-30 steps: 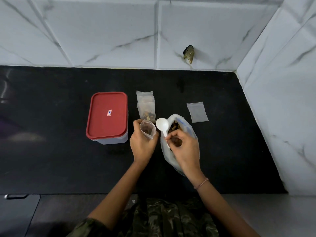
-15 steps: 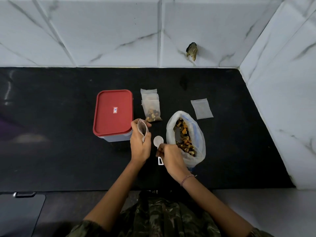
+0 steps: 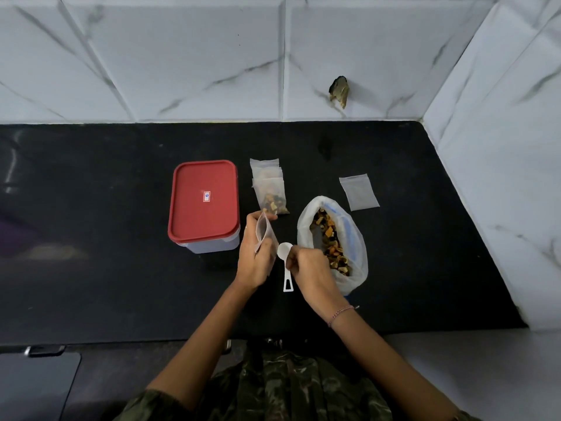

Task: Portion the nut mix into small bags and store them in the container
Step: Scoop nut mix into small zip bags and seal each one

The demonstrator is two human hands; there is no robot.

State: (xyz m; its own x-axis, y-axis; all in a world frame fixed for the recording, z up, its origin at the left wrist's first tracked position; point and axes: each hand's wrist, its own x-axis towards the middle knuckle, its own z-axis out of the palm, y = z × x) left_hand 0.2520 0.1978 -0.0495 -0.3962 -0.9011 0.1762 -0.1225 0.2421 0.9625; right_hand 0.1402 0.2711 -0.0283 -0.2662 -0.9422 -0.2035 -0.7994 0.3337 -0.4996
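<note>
Repositioned since a second ago: my right hand (image 3: 312, 271) no longer works over the mouth of the nut mix bag (image 3: 359, 250). It now sits just left of that bag, low over the desk (image 3: 106, 268).

1. Container (image 3: 204, 205): stands left of both hands with its red lid on. No portion has been stored in it that I can see.
2. Nut mix bag: lies open on the desk, with mix showing at its mouth.
3. Left hand (image 3: 253, 259): grips the small bag (image 3: 263, 230) upright. Its mouth was spread wide a second ago and is now pressed narrow.
4. Filled bags (image 3: 270, 192): stacked just beyond the left hand.
5. Empty bag (image 3: 359, 192): lies flat beyond the nut mix bag.
6. Spoon (image 3: 285, 253): was raised and is now lowered between my hands. The right fingers are curled on its handle and the bowl looks empty.

My assessment is that scooping for this portion is finished. Sealing comes next, and one bag remains to fill.
</note>
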